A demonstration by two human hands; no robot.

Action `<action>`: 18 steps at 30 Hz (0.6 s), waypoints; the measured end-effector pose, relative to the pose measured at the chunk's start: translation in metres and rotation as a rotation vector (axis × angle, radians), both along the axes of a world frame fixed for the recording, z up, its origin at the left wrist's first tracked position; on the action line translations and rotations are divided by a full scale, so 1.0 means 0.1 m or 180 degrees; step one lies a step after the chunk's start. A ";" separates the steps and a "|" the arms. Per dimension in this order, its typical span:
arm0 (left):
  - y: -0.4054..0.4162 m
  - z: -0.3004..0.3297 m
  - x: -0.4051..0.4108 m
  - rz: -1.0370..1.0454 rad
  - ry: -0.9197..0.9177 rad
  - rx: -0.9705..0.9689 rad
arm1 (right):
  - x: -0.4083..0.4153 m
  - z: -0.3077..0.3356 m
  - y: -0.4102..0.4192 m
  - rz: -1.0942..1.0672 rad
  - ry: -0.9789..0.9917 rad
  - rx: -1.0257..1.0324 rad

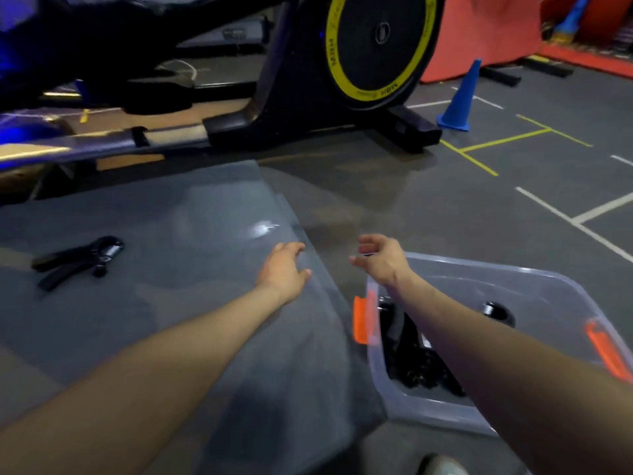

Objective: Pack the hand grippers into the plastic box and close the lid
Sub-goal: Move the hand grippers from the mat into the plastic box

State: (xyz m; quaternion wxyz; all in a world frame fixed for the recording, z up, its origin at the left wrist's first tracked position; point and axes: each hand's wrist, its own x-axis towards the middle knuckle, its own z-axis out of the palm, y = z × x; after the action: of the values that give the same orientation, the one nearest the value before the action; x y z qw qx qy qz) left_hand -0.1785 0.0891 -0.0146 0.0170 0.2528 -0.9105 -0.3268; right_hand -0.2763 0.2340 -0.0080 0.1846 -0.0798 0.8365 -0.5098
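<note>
One wheel (380, 46) reads "HRM" (yellow rim).

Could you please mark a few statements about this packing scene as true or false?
1. One hand gripper still lies outside the plastic box. True.
2. The box is closed. False: it is open, and the transparent lid lies flat on the floor beside it.
3. The left hand holds a hand gripper. False: it holds nothing, resting on the lid.
4. The right hand is empty. True.
5. The box has orange latches. True.
</note>
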 end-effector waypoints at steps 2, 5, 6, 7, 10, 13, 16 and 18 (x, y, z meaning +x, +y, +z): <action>-0.39 -0.01 0.21 0.0274 0.0016 -0.0067 | 0.12 -0.02 -0.37 0.0205 0.0053 0.0108; -1.00 -0.09 0.58 0.0644 -0.0099 -0.0213 | 0.34 -0.11 -0.96 0.0569 0.0132 0.0286; -1.20 -0.13 0.70 0.0760 -0.0136 -0.0259 | 0.42 -0.15 -1.16 0.0703 0.0172 0.0369; -1.40 -0.17 0.83 0.0884 -0.0159 -0.0295 | 0.51 -0.20 -1.36 0.0855 0.0222 0.0469; -1.90 -0.27 1.13 0.1281 -0.0171 -0.0330 | 0.78 -0.35 -1.93 0.1306 0.0393 0.0649; -2.27 -0.35 1.30 0.1642 -0.0142 -0.0379 | 1.01 -0.47 -2.42 0.1604 0.0552 0.0677; -2.55 -0.49 1.39 0.1913 -0.0173 -0.0439 | 1.18 -0.60 -2.84 0.1826 0.0662 0.0692; -2.68 -0.56 1.41 0.2014 -0.0196 -0.0482 | 1.28 -0.69 -3.04 0.1902 0.0707 0.0704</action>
State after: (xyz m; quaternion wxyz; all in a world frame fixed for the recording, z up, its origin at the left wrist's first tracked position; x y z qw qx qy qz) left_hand -0.0378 -0.1790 -0.0708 0.1090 0.5310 -0.8086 -0.2288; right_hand -0.1485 -0.0695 -0.0768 0.2411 -0.3561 0.8413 -0.3275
